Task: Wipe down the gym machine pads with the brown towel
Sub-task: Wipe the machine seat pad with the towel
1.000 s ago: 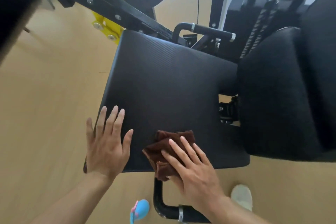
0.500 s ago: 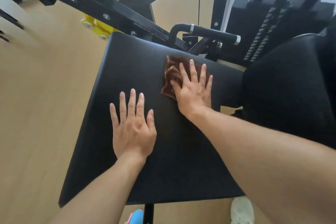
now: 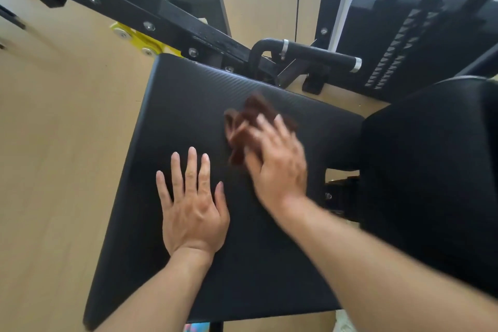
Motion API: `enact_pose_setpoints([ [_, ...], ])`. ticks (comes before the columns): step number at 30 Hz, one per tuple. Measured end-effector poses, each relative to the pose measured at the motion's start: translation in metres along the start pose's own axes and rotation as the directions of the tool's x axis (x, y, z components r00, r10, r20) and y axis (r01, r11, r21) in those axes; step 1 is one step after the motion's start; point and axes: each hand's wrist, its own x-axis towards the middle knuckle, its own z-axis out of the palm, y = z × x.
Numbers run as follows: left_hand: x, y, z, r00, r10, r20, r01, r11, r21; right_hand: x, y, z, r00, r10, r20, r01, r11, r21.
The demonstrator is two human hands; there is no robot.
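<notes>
Head view: left hand (image 3: 192, 207) is flat on the seat pad (image 3: 188, 105), fingers straight and spread, holding nothing. Right hand (image 3: 275, 167) is blurry, fingers look stretched out, pressing the towel (image 3: 242, 121) onto the pad's far half. Towel's bunched up under its fingertips. Back pad (image 3: 431, 170) sits off to the right, grab handle (image 3: 318, 54) just past the seat.

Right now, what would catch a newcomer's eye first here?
Two bare hands on a big black seat pad in the middle: the left hand lies flat with fingers spread, and the right hand, blurred, presses a brown towel further up the pad. A yellow bracket peeks out at the upper left.
</notes>
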Motion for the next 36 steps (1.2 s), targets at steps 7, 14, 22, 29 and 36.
enact_pose_setpoints([
  [7, -0.002, 0.000, 0.000, 1.000, -0.007, -0.020, 0.006, 1.000, -0.017, 0.011, -0.004, 0.019, 0.958, -0.222, 0.181, 0.263, 0.932, -0.250],
  [14, -0.004, 0.001, -0.001, 0.999, -0.039, -0.016, 0.038, 0.999, -0.035, 0.048, 0.075, -0.018, 0.955, 0.285, -0.085, -0.296, 0.885, -0.358],
  [22, -0.004, 0.001, 0.000, 0.999, -0.028, -0.029, 0.027, 0.999, -0.037, 0.038, 0.052, -0.010, 0.874, 0.429, -0.227, -0.459, 0.883, -0.099],
  [29, -0.004, 0.000, -0.002, 0.999, -0.024, -0.027, 0.023, 1.000, -0.015, 0.003, 0.003, 0.017, 0.945, -0.287, 0.157, 0.296, 0.955, -0.037],
  [36, -0.005, 0.000, -0.001, 0.999, -0.030, -0.024, 0.029, 0.999, -0.029, 0.088, 0.063, -0.020, 0.946, 0.312, 0.085, -0.292, 0.937, -0.192],
])
